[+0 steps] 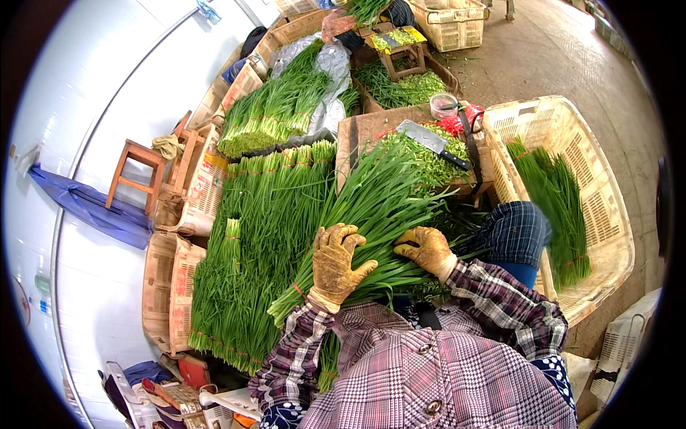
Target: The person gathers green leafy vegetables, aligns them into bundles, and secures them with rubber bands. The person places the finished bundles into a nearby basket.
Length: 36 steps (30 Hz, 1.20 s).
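Note:
A large loose-topped bunch of garlic chives (386, 193) lies slantwise over my lap, its pale cut ends at the lower left with a red band near them. My left hand (336, 265), in a stained yellow work glove, rests on the bunch with fingers and thumb spread. On the other side of the leaves is my right hand (426, 250), gloved alike, with curled fingers touching them; whether it grips any is hidden. Just beyond, a cleaver (429, 140) with a black handle lies on chopped trimmings (437, 166) over a wooden board (370, 126).
Banded chive bundles (268, 214) are stacked to my left, more (278, 112) beyond. A plastic crate (595, 161) at right holds chives (552, 209). Red ties (466, 119) and a clear tub (444, 104) sit by the board. Another person's arm (337, 26) shows at the top.

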### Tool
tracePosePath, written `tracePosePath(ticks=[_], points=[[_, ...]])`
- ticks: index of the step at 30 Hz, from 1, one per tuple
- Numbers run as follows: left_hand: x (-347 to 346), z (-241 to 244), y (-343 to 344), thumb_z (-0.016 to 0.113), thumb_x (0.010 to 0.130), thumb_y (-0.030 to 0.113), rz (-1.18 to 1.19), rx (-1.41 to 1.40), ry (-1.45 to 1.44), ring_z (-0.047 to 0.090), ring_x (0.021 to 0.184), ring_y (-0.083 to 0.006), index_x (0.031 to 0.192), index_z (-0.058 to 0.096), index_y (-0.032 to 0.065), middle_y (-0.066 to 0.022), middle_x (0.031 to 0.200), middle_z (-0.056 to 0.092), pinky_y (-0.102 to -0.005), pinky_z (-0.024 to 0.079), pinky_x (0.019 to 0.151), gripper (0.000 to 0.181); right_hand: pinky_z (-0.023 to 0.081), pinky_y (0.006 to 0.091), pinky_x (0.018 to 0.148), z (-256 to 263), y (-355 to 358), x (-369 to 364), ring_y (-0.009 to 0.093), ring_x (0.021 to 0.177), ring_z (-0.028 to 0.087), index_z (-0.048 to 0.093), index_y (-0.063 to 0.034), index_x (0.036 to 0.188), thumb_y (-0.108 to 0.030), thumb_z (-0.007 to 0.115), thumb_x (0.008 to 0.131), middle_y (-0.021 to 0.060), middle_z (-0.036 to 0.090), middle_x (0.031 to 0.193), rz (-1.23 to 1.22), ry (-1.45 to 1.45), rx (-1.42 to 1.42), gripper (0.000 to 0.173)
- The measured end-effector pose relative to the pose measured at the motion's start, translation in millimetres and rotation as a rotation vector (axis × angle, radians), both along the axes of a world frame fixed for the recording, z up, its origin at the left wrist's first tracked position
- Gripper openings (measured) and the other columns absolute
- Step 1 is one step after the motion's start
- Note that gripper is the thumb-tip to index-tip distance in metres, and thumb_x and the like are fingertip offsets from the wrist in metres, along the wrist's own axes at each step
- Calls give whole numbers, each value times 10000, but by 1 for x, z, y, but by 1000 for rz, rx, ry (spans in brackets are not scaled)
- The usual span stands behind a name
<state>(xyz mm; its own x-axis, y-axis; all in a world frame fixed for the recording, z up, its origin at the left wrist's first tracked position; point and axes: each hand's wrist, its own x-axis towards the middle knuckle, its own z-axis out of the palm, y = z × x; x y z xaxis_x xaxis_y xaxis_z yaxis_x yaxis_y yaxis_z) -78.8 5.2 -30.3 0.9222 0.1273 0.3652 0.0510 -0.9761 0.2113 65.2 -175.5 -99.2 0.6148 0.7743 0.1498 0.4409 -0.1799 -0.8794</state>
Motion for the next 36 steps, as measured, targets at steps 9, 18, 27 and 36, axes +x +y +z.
tracePosePath(ticks=[9,18,27,36], points=[[-1,6,-3,823,742,241,-74,-213,-147,567,1126,-308,985,669,86,-82,1153,633,-450,427,1004,327,469,409,846,-2,0,-2,318,833,664,748,-94,899,-268,713,828,114,714,881,34,-312,-167,192],[2,-9,33,825,773,378,219,-147,-91,536,1207,-361,1394,480,27,-169,1327,545,-445,427,1040,793,535,377,763,-26,2,-9,302,812,683,731,-24,910,-161,708,822,172,712,875,-193,174,-20,165],[-12,-18,32,803,774,447,124,-369,12,515,1257,-342,1272,578,25,-182,1344,551,-435,415,1066,690,483,232,774,-32,-55,85,91,805,573,676,-1,1072,39,545,908,48,689,990,-695,410,652,214],[-8,-19,27,820,772,421,109,-258,46,525,1252,-329,1238,598,21,-160,1360,536,-409,436,1053,653,503,239,787,34,-61,56,105,869,616,678,-7,1113,-32,567,986,64,708,1060,-478,89,594,170]])
